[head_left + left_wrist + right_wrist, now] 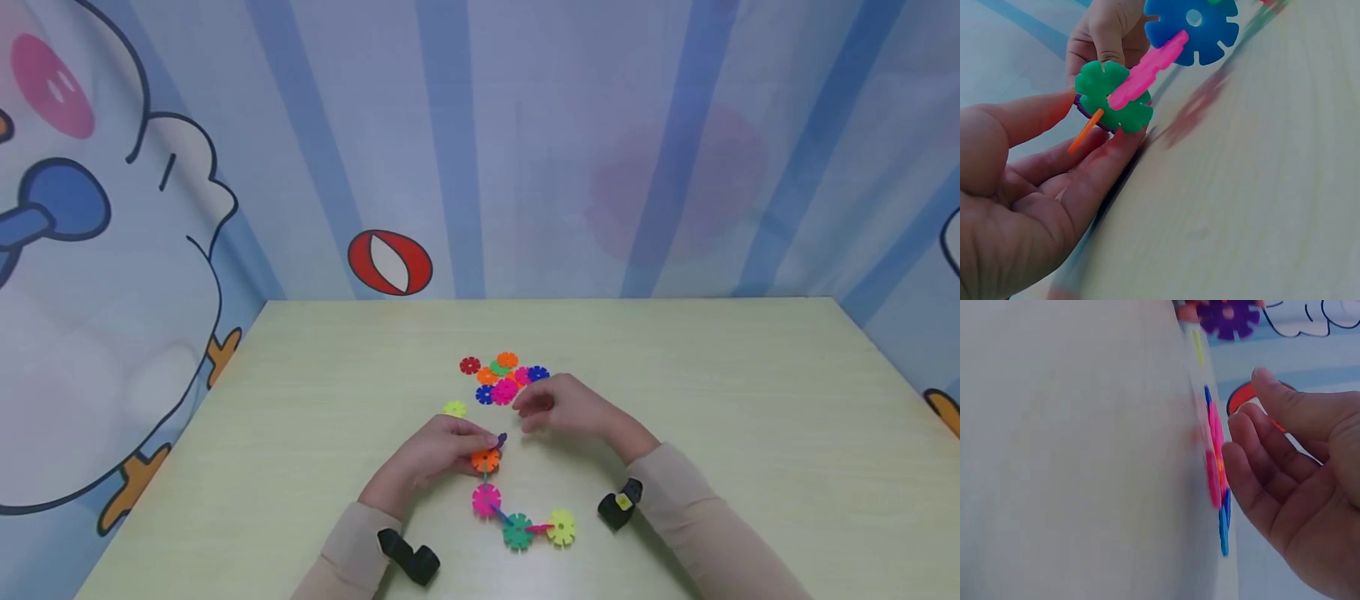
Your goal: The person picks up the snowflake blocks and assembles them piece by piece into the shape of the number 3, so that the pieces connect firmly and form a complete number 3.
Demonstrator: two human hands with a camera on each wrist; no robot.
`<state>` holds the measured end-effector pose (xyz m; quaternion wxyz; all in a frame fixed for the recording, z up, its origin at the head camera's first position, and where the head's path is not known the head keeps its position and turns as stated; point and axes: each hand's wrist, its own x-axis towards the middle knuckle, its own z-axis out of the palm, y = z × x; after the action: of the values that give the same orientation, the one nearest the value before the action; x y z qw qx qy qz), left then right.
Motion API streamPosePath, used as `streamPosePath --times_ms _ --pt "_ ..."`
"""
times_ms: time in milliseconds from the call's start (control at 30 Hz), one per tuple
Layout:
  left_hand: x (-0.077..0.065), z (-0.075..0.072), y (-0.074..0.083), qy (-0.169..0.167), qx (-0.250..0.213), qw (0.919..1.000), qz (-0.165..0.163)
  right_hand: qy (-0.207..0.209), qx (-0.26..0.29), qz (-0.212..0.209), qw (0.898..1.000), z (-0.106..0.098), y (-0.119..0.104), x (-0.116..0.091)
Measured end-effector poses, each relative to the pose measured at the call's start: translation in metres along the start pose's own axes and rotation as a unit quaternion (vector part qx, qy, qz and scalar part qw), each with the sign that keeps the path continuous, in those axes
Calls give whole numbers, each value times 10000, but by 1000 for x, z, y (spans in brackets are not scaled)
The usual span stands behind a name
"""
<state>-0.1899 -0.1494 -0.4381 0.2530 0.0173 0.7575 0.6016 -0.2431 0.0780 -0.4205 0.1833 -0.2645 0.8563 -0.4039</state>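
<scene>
A chain of slotted plastic snowflake discs lies on the table in the head view, with an orange disc, a pink disc, a green disc and a yellow disc joined by edge-on discs. My left hand pinches the chain's far end, where a purple disc shows. In the left wrist view, thumb and fingers hold it beside a green disc. My right hand hovers just right of that end, fingers loosely bent, with nothing visible between them.
A pile of loose discs in pink, blue, orange, green and red lies beyond my hands. One loose yellow disc sits near my left hand. The pale table ends at a printed backdrop.
</scene>
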Motion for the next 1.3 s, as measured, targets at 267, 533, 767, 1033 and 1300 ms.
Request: streamPosePath --times_ms 267,533,767,1033,1300 --pt "1 1 -1 27 -97 9999 -34 251 -243 455 9984 -14 20 6" --pt "1 0 -2 29 -44 9999 -109 281 -357 632 9970 -17 25 8" --pt "2 0 -4 -14 -98 9999 -89 221 -495 689 9961 -16 27 11" --pt "1 0 -3 47 -112 9999 -74 225 -689 610 9955 -15 24 11" --pt "-1 1 0 91 -129 9998 -109 405 -348 529 9972 -12 23 7"
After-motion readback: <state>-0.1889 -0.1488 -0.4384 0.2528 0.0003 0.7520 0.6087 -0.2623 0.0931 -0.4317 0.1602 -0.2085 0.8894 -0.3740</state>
